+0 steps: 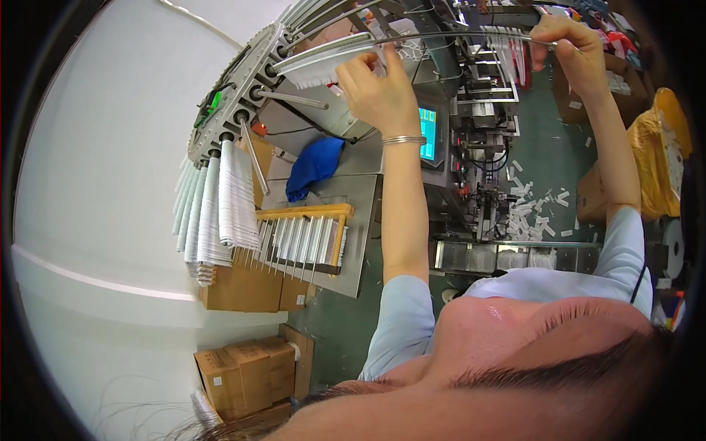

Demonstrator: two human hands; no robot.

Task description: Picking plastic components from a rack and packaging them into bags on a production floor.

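Both forearms rise from the near edge toward a far rotating rack of metal rods (243, 110), where the left hand (379, 88) pinches a stack of white pieces (323, 66) on one rod (456, 34), whose right end the right hand (570, 48) grips closed.

**Colour and Pattern Reference**

The rod wheel (246, 88) is bare grey metal with one green patch. The strips (220, 206) hanging from its rods are white, finely ribbed. The cloth (315, 165) is solid blue. The rack (305, 220) has a yellow frame holding white pieces. The screen (428, 132) glows cyan. The cartons (243, 375) are plain brown. The floor (548, 147) is dark green, flecked with white scraps. The bag (651, 147) at right is yellow. The sleeves (401, 323) are pale blue. The bangle (403, 140) is silver.
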